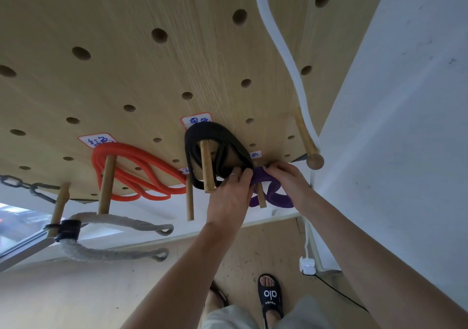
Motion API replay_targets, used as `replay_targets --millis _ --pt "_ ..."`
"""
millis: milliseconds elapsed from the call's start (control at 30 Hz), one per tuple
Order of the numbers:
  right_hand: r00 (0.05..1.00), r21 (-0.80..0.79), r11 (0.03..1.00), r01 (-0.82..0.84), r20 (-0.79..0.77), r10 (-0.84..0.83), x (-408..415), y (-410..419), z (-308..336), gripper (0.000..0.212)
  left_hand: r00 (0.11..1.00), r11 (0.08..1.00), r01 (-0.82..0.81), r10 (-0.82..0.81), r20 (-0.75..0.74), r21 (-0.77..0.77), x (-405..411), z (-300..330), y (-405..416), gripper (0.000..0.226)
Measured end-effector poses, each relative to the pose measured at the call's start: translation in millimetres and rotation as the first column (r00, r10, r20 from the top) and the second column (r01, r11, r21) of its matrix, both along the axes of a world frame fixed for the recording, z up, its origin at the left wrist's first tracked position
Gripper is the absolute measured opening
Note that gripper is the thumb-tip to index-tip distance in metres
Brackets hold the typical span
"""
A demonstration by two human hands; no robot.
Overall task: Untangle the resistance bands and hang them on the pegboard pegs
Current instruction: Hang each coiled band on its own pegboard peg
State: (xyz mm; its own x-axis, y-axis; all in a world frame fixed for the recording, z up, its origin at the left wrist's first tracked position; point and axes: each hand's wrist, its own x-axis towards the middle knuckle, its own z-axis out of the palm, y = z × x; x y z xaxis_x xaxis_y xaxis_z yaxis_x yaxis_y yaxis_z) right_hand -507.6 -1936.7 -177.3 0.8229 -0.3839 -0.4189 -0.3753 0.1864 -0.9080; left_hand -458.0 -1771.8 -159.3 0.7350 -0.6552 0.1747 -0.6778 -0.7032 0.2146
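a: which step is this?

b: looks like hanging the last one. the flat purple resistance band [272,197] sits looped over a short wooden peg [260,197] at about 5 o'clock on the pale wooden pegboard [141,80]. left hand [231,197] and right hand [286,176] both pinch it near the board. the thick red tube band [141,174] and wide black band [215,136] already hang on pegs at 7 and 6 o'clock.

a: next?

b: probably seat it further back on the peg, check it's untwisted, then let go.
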Motion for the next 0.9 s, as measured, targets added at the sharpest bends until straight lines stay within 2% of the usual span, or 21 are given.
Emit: replay_targets --millis 133,233,300,400,533,733,900 --pt "0.997 -0.331 0.942 -0.061 0.014 0.070 -7 5 -5 0.013 0.999 1.000 0.020 -0.020 0.025 -0.005 1 3 0 0.021" --pt "0.994 -0.590 0.806 0.047 0.110 0.023 -15 17 -14 0.016 0.998 0.999 0.038 -0.037 0.056 -0.018 3 8 -1 0.022" --pt "0.987 -0.684 0.717 0.133 0.161 -0.029 -22 26 -18 0.029 0.996 0.998 0.048 -0.045 0.082 -0.036 3 8 0 0.024" --pt "0.966 -0.710 0.675 0.202 0.259 -0.016 -31 35 -23 0.036 0.996 0.998 0.049 -0.046 0.076 -0.040 4 7 0 0.021" --pt "0.948 -0.726 0.663 0.182 0.309 0.078 -35 37 -27 0.040 0.995 0.998 0.052 -0.049 0.086 -0.030 5 9 3 0.023" --pt "0.956 -0.840 0.527 0.129 0.246 0.157 -31 23 -17 0.045 0.990 0.994 0.095 -0.089 0.105 -0.050 6 8 2 0.025" --pt "0.931 -0.912 0.410 0.026 0.172 0.323 -21 13 -18 0.048 0.982 0.990 0.125 -0.115 0.152 -0.061 10 7 3 0.022"
